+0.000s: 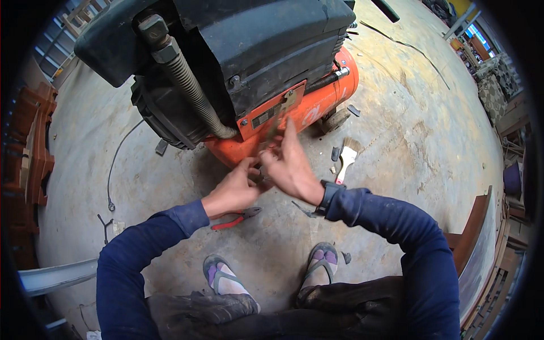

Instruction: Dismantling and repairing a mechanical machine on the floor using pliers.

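My two hands meet just in front of the orange tank [334, 85] of an air compressor with a black cover [272, 45]. The fingers of my left hand [235, 190] are pinched together at the meeting point, and what they hold is hidden. My right hand [292, 167], a dark watch on its wrist, has its fingers curled in beside the left ones. A blurred, thin, brownish-green strip [279, 122] rises from between the fingers of my right hand, too smeared to name. Under my left wrist lie red-handled pliers [237, 218] on the floor.
A paintbrush [347, 158] with a white handle lies right of my hands, beside small dark pieces [335, 154]. A ribbed hose [195, 88] runs down the compressor's front. A cable [110, 164] with a plug crosses the concrete floor at left. Orange-brown parts [37, 136] are stacked farther left.
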Available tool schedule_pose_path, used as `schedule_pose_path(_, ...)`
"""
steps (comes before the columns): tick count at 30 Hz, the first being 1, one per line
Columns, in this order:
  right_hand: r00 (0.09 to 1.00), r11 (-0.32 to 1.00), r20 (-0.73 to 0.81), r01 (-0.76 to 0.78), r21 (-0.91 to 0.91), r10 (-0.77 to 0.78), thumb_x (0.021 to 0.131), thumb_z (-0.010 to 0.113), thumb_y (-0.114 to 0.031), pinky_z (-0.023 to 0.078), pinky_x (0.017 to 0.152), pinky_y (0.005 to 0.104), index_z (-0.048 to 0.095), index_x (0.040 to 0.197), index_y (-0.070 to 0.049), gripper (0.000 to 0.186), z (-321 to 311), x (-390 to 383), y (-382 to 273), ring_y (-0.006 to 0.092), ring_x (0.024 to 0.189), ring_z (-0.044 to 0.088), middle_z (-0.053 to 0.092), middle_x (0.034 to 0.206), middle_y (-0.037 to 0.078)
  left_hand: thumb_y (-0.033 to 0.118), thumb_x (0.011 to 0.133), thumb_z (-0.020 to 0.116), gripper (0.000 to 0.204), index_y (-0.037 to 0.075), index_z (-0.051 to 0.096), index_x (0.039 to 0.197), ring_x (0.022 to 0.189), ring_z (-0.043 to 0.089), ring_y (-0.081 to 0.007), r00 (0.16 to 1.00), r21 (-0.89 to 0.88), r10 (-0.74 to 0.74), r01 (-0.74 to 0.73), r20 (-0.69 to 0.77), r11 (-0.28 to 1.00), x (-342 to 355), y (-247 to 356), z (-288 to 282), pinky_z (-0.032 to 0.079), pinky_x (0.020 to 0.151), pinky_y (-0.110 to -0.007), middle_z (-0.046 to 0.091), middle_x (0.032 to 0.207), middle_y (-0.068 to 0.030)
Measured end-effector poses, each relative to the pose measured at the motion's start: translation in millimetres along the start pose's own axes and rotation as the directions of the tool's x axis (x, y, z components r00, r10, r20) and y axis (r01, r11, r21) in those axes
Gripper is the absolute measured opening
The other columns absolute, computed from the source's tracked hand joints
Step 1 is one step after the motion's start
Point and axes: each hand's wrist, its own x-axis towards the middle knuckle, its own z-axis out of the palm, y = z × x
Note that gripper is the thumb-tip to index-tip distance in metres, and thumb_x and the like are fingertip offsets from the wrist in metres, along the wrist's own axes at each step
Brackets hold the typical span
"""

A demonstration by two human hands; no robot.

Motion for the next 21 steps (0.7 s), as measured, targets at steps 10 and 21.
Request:
schedule_pose_path(10,0.992,0.936,-0.077,0.120,0.332,-0.100,0.079,0.068,-0.005,0.053,0.074,0.0300,0.024,0.140,0.002,0.075,-1,-3,-59,0.0175,0.087,0.062,0.059,0.100,0.014,0.000,0.084,0.064,0.049,0.000,0.043,0.128,0.090,0.060,-0.0107,0.947,-0.281,0.295,-0.321,-0.130,0.905,-13,42,-4,0.050,0.079,-0.026,0.058,0.111,-0.0055)
schedule_pose_path(21,0.648,0.516,0.049,0.647,-0.561,-0.760,0.080,0.076,-0.019,0.050,0.053,0.0302,0.052,0.111,-0.004,0.042,-62,58,-49,0.0194,0.067,0.062,0.059,0.092,0.012,0.011,0.081,0.069,0.050,0.001,0.048,0.125,0.078,0.060,-0.0114,0.974,0.099,0.225,-0.226,0.019,0.969,-34,62,-6,0.049,0.072,-0.027,0.059,0.101,-0.0077)
